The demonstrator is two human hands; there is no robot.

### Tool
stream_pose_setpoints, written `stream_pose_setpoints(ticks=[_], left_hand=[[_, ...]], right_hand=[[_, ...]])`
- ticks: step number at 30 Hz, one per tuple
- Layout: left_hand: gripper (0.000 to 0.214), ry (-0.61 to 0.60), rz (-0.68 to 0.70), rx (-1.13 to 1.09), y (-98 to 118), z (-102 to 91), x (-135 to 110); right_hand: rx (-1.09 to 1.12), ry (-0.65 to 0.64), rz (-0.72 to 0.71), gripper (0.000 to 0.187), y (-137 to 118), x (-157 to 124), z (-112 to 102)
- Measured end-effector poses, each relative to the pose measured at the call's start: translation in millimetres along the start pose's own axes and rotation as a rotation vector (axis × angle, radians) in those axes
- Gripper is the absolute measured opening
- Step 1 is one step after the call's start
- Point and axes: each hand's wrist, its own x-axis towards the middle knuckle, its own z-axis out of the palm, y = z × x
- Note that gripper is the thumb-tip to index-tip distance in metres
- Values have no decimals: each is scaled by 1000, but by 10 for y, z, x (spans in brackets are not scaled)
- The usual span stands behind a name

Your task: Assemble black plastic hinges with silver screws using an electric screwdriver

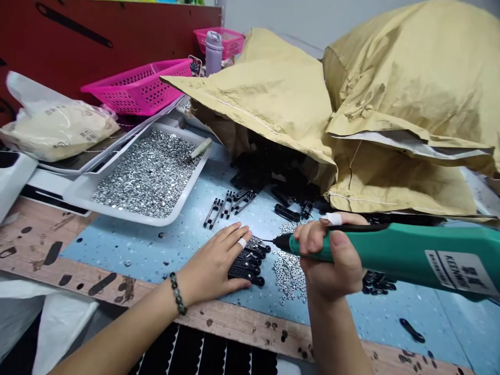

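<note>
My left hand (219, 260) lies flat, fingers stretched over a row of black plastic parts (250, 260) on the blue mat, pressing them down. A bead bracelet (177, 294) circles that wrist. My right hand (332, 255) is wrapped round a green electric screwdriver (394, 255), held level, its dark tip (279, 241) pointing left at the black parts. A small heap of shiny nuts (289, 271) lies just below the tip.
A white tray (84, 192) full of small silver nuts sits at the left. Big tan paper sacks (351, 104) spill black parts (265, 172) at the back. Pink baskets (140, 88), a plastic bag (54, 130) and a lilac bottle (213, 52) stand behind.
</note>
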Motion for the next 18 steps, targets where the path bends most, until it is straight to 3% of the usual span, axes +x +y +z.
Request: stream_pose_setpoints(ticks=[7,12,15,18], left_hand=[[94,-22,-8,1,8,-5,0],[90,12,5,-60,4,9,0],[86,14,8,-73,7,18,-3],[85,17,-5,-70,17,17,-7]], right_hand=[[89,-128,40,8,54,-3,34],[-75,-236,139,14,201,-10,35],[-134,-269,117,18,187,-9,36],[-35,-260,56,12,61,-12,41]])
